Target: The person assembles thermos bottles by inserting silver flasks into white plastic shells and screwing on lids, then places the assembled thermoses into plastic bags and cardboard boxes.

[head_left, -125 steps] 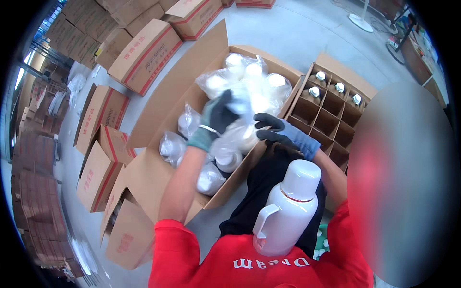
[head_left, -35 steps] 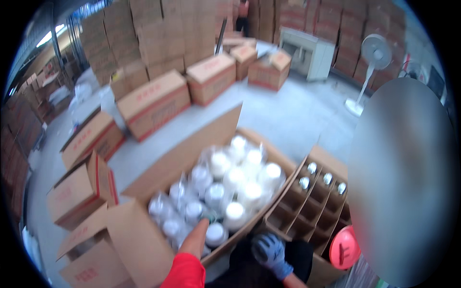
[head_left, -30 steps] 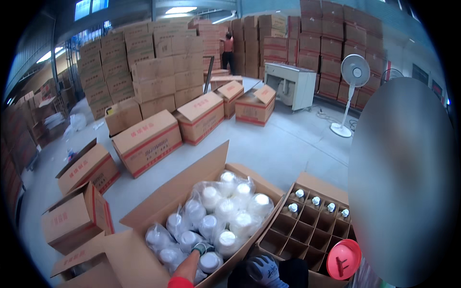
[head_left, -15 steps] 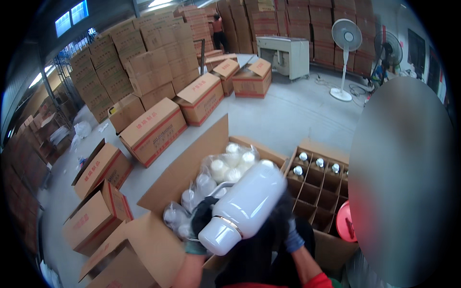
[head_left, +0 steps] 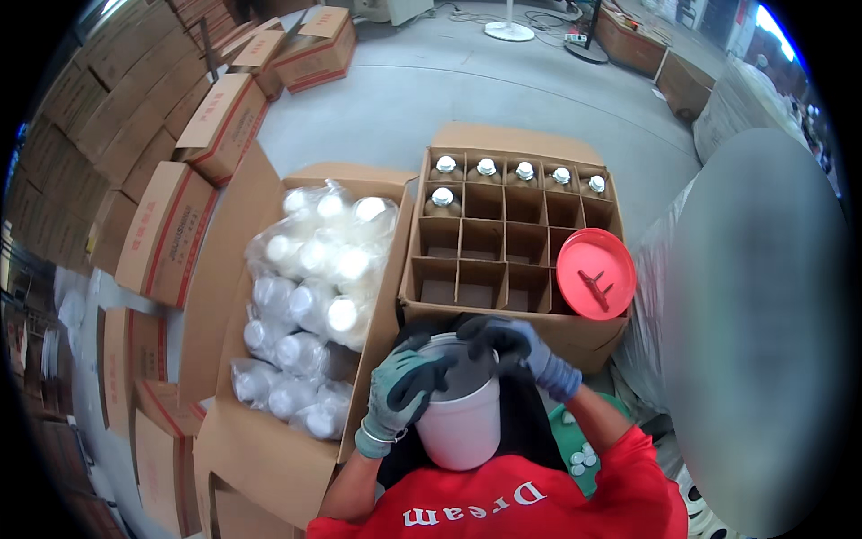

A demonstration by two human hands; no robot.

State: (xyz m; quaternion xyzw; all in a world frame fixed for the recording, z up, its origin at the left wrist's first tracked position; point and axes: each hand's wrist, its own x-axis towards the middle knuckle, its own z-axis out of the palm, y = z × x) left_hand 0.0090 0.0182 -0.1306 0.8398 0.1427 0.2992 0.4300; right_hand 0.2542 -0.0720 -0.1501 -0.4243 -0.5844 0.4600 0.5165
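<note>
A white thermos flask (head_left: 460,429) stands between my thighs, its round grey end facing up. My left hand (head_left: 404,388), in a green and black glove, has its fingers curled against the left side of the flask's upper rim. At the right side of the same rim, my right hand (head_left: 507,343) bends its blue and black gloved fingers over the edge. Whether the grey end is hollow or only recessed, I cannot tell. In front of my right hand, a round red dish (head_left: 575,287) holding small red pieces (head_left: 593,289) rests on a box corner.
An open carton (head_left: 208,296) at left holds several bagged white flasks (head_left: 310,305). The divided carton (head_left: 584,328) ahead has several silver-topped bottles (head_left: 486,168) in its far cells. A green basin (head_left: 570,427) with white caps sits by my right leg. More cartons (head_left: 166,234) line the left.
The flask, tilted and raised over the bagged flasks before, now stands end-up between my legs, with its cap no longer visible. Both hands moved to its upper rim. The view has turned down and right.
</note>
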